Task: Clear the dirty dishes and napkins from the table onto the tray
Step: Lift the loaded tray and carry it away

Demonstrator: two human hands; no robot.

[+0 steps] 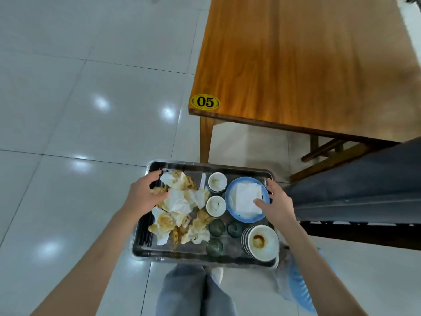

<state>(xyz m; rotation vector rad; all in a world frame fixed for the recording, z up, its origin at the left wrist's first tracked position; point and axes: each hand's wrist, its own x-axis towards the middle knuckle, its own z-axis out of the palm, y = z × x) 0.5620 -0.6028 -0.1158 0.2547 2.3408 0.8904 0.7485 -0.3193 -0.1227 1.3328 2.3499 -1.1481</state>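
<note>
I hold a metal tray [239,168] above the floor, just off the corner of the wooden table [296,65]. My left hand [143,195] grips the tray's left side, thumb over a heap of stained crumpled napkins [180,201]. My right hand [276,206] grips the right side, thumb on a folded white napkin [247,196] lying on a blue plate [241,181]. The tray also carries two small white cups [217,181], three green glasses [216,226], a stack of dirty white saucers [262,241] and black chopsticks [143,231].
The table's corner bears a yellow "05" label [205,101], and its visible top shows bare wood. A grey bench [353,190] runs along the right. A foot in a blue shoe cover [298,286] stands under the tray's right end. Glossy tiled floor [79,110] spreads to the left.
</note>
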